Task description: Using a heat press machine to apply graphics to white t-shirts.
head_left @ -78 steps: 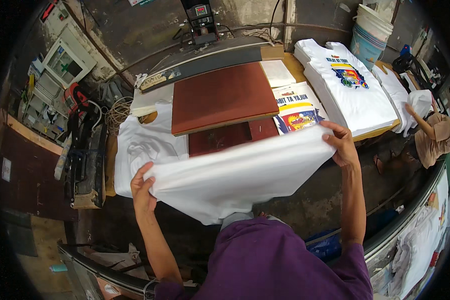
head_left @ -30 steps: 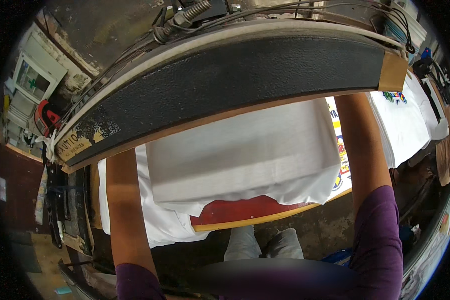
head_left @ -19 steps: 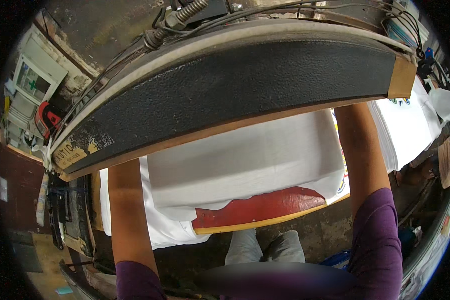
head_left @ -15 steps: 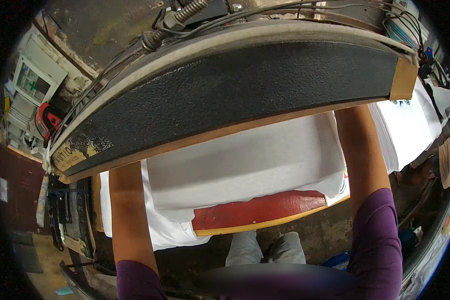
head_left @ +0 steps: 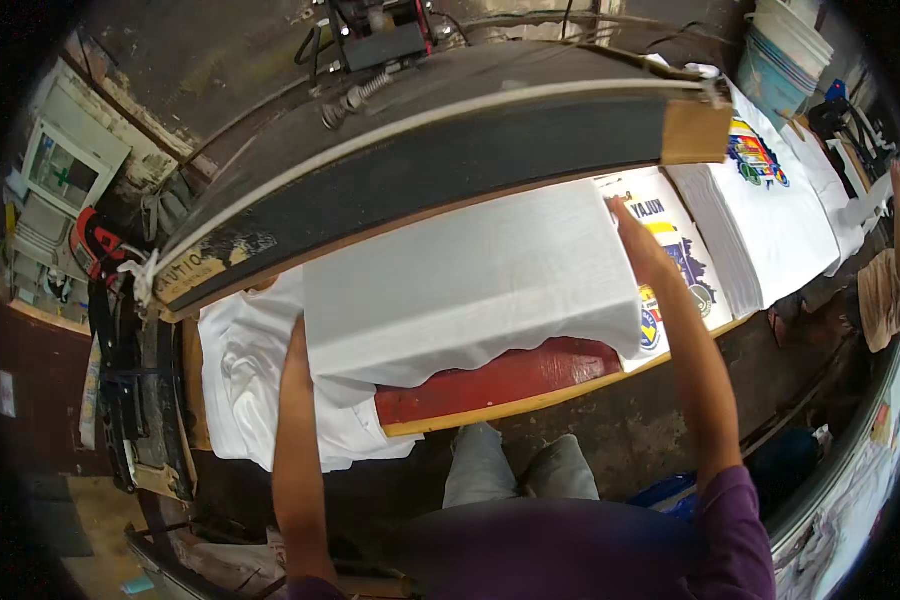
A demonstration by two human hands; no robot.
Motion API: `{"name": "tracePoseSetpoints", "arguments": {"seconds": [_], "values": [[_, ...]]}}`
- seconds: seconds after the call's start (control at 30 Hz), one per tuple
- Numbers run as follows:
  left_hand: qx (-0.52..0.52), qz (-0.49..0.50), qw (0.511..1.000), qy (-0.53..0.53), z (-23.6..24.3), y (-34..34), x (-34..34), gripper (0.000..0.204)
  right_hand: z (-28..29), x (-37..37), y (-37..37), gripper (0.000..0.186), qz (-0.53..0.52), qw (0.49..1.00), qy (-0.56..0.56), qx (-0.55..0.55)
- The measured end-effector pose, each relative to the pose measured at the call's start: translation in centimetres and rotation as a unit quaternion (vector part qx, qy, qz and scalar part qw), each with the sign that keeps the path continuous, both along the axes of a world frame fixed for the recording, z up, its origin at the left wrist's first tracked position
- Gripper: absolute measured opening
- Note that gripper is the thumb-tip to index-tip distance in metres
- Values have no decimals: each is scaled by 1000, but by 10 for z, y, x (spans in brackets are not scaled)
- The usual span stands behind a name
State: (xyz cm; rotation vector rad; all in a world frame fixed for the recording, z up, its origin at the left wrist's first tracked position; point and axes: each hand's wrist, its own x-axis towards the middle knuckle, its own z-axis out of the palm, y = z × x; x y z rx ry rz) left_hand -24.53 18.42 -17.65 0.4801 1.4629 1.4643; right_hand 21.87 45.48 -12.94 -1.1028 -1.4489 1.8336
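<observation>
A white shirt lies draped over the press's lower platen, with the red board showing below its hem. My left hand is at the cloth's left edge, fingers hidden under it. My right hand has its fingers curled on the shirt's right edge. Over the far side hangs the press's dark upper plate. A rumpled white shirt lies at the left, and printed sheets lie just right of my right hand.
A stack of printed white shirts sits at the right, a bucket behind it. Black machinery and a white cabinet are at the left. Part of another person shows at far right.
Earlier I held the cloth out before me; it now lies on the platen under the press plate. Since half a second ago, my head view has drawn back and my arms have shifted inward.
</observation>
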Motion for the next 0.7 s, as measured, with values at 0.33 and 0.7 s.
{"name": "tracePoseSetpoints", "arguments": {"seconds": [0.33,0.7], "values": [[208,-5,977,-53,91,-77,72,67,41,63,-106,85,-123,979,163,-19],[186,11,982,-15,99,-91,63,66,59,74,-111,83,-125,982,144,14]]}}
